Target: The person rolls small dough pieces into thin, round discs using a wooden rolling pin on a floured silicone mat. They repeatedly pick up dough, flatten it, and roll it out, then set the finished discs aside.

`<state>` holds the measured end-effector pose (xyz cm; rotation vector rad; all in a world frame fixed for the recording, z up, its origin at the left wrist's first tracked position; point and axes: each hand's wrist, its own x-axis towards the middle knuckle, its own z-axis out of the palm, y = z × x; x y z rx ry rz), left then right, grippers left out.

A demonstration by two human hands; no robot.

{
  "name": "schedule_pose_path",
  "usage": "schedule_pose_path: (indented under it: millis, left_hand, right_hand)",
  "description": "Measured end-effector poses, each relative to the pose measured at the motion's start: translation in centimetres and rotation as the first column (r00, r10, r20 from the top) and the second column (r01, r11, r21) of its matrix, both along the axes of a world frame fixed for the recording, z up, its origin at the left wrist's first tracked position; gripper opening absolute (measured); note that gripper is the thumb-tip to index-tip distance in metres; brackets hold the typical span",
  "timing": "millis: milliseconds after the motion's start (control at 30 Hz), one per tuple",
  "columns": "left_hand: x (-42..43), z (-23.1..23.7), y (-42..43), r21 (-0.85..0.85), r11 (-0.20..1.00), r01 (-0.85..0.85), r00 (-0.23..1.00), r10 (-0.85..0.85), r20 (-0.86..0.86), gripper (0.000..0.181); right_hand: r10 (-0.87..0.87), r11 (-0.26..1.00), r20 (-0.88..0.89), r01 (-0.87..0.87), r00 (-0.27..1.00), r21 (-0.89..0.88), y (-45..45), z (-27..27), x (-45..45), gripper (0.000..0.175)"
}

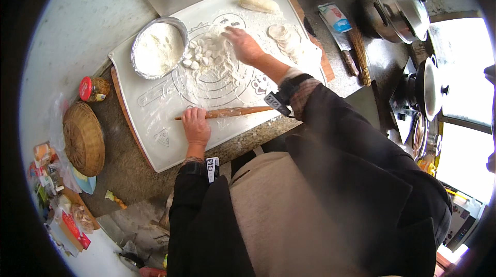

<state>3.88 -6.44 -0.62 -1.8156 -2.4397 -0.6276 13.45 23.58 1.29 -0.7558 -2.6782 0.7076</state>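
My left hand (196,125) rests with its fingers over one end of a wooden rolling pin (236,112) on a white kneading mat (151,145). My right hand (244,46) is over the floured middle of the mat, fingers apart, with nothing seen in it. Just left of it lie several small dough pieces (201,53) in flour. A metal bowl of flour (159,48) stands at the mat's upper left. Flattened dough wrappers (285,40) overlap to the right of my right hand. A long lump of dough (259,4) lies near the mat's far edge.
A cleaver (341,40), a straw brush (360,54) and a steamer pot (399,8) are on the right counter, with a wok (430,89) beyond. Left of the mat stand a red-lidded jar (94,88) and a wicker basket (84,138). A wall borders the far left side.
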Motion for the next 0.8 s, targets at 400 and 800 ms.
schedule_pose_path:
  millis: [400,800]
  left_hand:
    - [0.0,0.0,-0.1,-0.025,1.000,-0.005,0.999,0.003,-0.043,0.015]
    - [0.0,-0.1,-0.2,-0.064,0.998,-0.008,1.000,0.006,-0.031,0.019]
  right_hand:
    - [0.038,0.999,0.156,-0.038,0.987,-0.006,-6.1,0.8,9.0,0.035]
    - [-0.042,0.996,-0.044,0.039,0.998,-0.075,-7.9,1.5,10.8,0.028]
